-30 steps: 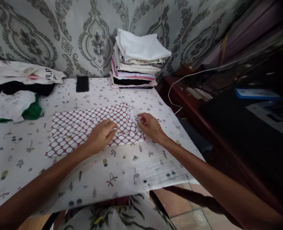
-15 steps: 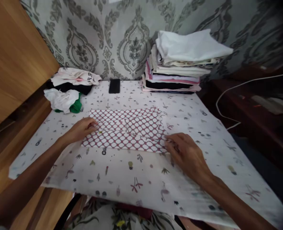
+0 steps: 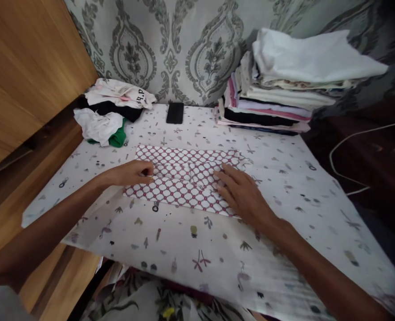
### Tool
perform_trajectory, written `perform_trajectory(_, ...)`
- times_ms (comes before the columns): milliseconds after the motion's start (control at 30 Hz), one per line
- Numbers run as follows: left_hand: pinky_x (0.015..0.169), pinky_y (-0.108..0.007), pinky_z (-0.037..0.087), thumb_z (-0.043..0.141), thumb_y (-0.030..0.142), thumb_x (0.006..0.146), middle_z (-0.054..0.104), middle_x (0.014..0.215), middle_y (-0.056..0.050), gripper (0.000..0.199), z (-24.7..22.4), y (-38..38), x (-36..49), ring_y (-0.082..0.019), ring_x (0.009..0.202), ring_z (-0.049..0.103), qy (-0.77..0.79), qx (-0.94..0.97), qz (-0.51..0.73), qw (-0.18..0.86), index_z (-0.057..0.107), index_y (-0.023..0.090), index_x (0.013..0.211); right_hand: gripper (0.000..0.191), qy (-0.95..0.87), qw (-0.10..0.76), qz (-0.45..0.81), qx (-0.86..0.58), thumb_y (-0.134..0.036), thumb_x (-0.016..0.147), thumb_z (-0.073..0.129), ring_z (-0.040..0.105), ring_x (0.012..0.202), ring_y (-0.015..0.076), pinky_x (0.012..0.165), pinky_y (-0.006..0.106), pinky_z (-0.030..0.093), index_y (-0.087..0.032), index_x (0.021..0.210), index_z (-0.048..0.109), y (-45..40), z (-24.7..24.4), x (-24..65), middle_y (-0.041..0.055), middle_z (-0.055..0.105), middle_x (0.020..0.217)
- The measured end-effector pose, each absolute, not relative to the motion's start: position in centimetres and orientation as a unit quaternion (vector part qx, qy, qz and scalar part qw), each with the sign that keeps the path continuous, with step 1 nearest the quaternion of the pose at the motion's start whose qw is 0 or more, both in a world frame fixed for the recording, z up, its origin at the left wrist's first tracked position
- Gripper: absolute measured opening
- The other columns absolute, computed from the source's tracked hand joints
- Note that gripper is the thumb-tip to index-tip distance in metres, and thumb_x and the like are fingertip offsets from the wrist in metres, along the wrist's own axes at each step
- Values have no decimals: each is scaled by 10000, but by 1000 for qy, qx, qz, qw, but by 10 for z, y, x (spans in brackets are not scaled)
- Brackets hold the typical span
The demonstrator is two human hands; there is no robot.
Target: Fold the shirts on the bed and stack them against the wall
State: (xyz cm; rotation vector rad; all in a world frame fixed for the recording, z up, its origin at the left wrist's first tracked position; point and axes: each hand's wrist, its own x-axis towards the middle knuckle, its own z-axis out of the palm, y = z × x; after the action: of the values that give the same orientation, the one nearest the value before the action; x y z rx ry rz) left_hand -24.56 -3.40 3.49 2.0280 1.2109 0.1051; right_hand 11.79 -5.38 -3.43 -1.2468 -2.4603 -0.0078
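Observation:
A folded cloth [image 3: 180,191], white with a red and grey lattice pattern, lies flat in front of me with some creases across its middle. My left hand [image 3: 130,172] is at its left side, fingers curled in a pinch on the fabric. Over the right part of the cloth, my right hand [image 3: 240,191] rests palm down with its fingers spread and holds nothing.
A tall stack of folded clothes [image 3: 270,102] stands at the back right of the table [image 3: 170,245]. Crumpled clothes [image 3: 100,127] lie at the back left, with a black phone [image 3: 175,113] between. A white cable [image 3: 346,138] hangs at the right.
My right hand has moved from the cloth's right edge inward onto its top, and its fingers have opened. My left hand has shifted slightly inward over the left side. The view has shifted too.

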Motion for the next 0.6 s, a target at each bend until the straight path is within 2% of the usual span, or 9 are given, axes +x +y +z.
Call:
perform_trajectory(133,526,-229,294,695,506,760,513,661,38,348,35,-32,-259,-115,579,424,524,675,68,516,581,203,887,462,-871,190,-16,-452,-387,1044,316,500,1345,325,1065,524,437,-150,1349,570,-65,-41,131,194,524,1450)
perform_trajectory(300,608,-235,439,834,443,631,636,801,2,444,37,-46,-273,-129,681,565,598,491,158,614,670,209,971,445,-866,210,-12,-454,-388,1043,337,506,1338,307,1086,508,425,-172,1368,552,-69,-47,133,177,532,1445)
perform_trajectory(400,664,-248,494,877,386,579,677,895,-24,437,36,-57,-274,-136,744,607,622,437,184,623,690,194,925,450,-865,207,-1,-456,-393,1042,343,498,1346,309,1093,517,419,-171,1375,549,-68,-47,134,181,531,1448)
perform_trajectory(600,570,-242,468,859,357,576,647,738,-4,340,30,-73,-265,-128,633,578,644,467,208,569,705,182,822,458,-859,221,44,-460,-404,1033,364,490,1352,313,1096,540,417,-192,1396,544,-69,-45,136,166,524,1462)
